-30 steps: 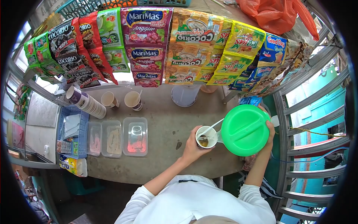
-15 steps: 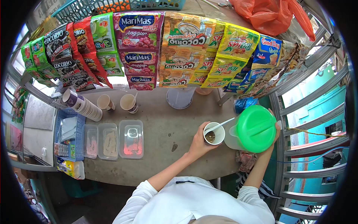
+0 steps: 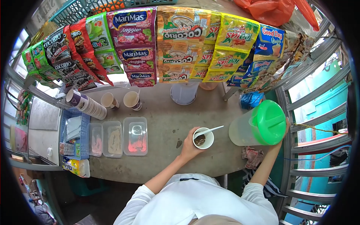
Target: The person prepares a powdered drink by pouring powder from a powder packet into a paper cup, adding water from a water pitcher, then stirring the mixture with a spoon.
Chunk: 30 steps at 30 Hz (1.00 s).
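My left hand is wrapped round a white paper cup above the counter's near middle. Dark brown contents show at the cup's bottom, and a white plastic spoon leans out over its rim to the right. To the right of the cup, apart from it, is a clear plastic pitcher with a green lid. The fingers of my right hand show at the pitcher's far right side, closed on its handle, which is mostly hidden.
Drink sachet strips hang across the front. At left are a leaning cup stack, two paper cups, clear containers and a blue basket. A white tub stands behind; a cloth lies near the pitcher.
The cup in my left hand has moved left, away from the pitcher. My right hand has shifted the pitcher slightly right, and it looks less tilted. The camera view has shifted a little.
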Each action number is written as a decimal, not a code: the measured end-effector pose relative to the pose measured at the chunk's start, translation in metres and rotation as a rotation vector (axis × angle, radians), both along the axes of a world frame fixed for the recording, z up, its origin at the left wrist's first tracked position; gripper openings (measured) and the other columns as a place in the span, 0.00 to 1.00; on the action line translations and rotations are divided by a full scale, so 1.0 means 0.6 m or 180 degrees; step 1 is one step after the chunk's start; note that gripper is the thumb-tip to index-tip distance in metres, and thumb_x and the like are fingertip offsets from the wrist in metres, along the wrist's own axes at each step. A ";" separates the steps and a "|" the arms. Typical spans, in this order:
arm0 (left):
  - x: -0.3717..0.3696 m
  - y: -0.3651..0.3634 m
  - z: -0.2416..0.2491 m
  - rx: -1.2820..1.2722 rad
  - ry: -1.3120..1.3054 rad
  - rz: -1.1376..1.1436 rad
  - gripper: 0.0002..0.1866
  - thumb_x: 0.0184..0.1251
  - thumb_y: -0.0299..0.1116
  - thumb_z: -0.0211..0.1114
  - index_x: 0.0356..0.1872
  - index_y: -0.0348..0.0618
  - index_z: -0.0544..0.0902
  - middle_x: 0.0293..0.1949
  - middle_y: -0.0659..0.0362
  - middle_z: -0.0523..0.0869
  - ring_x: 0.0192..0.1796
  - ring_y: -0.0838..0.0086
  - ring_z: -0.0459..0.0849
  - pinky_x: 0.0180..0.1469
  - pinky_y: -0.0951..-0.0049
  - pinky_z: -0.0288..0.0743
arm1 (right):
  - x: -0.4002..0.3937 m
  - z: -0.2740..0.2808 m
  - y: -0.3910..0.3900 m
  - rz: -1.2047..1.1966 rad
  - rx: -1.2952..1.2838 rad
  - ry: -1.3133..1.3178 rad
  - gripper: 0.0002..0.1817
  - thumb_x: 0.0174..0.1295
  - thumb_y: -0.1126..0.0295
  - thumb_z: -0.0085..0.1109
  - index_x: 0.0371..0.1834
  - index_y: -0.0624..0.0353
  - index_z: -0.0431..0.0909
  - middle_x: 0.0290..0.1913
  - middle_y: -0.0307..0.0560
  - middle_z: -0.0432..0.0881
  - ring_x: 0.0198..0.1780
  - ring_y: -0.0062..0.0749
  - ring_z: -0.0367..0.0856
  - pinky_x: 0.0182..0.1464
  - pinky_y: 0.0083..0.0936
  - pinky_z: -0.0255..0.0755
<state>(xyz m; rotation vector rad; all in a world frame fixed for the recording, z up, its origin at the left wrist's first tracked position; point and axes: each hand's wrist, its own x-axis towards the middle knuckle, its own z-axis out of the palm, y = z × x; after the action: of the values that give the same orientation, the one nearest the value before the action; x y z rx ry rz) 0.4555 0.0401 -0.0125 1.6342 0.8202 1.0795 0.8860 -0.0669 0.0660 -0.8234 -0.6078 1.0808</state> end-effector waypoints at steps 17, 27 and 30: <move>-0.113 -0.063 -0.065 -0.0132 0.0242 -0.0143 0.48 0.29 0.31 0.84 0.60 0.43 0.69 0.54 0.51 0.80 0.56 0.57 0.81 0.58 0.63 0.76 | -0.543 -0.085 0.031 0.0619 -0.0701 -0.2403 0.19 0.62 0.69 0.63 0.57 0.59 0.78 0.39 0.37 0.74 0.29 0.17 0.73 0.31 0.17 0.67; -0.146 -0.070 -0.087 0.0269 0.0582 0.0078 0.50 0.25 0.33 0.85 0.60 0.42 0.70 0.54 0.50 0.80 0.54 0.52 0.81 0.57 0.59 0.76 | -0.548 -0.036 0.043 0.0562 0.0054 -0.4045 0.06 0.61 0.66 0.64 0.36 0.54 0.87 0.28 0.39 0.84 0.21 0.27 0.74 0.30 0.27 0.61; -0.149 -0.073 -0.084 0.0280 0.0644 0.0057 0.51 0.25 0.33 0.85 0.61 0.42 0.69 0.53 0.50 0.81 0.54 0.52 0.81 0.56 0.59 0.76 | -0.558 -0.042 0.036 0.0501 0.0054 -0.4036 0.06 0.60 0.66 0.64 0.34 0.54 0.87 0.27 0.39 0.84 0.21 0.27 0.74 0.30 0.27 0.61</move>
<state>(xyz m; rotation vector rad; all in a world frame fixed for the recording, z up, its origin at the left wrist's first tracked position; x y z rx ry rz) 0.3660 -0.0039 -0.0629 1.8352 0.9308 0.9853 0.5514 -0.0453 0.0410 -1.4353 -1.7475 0.5706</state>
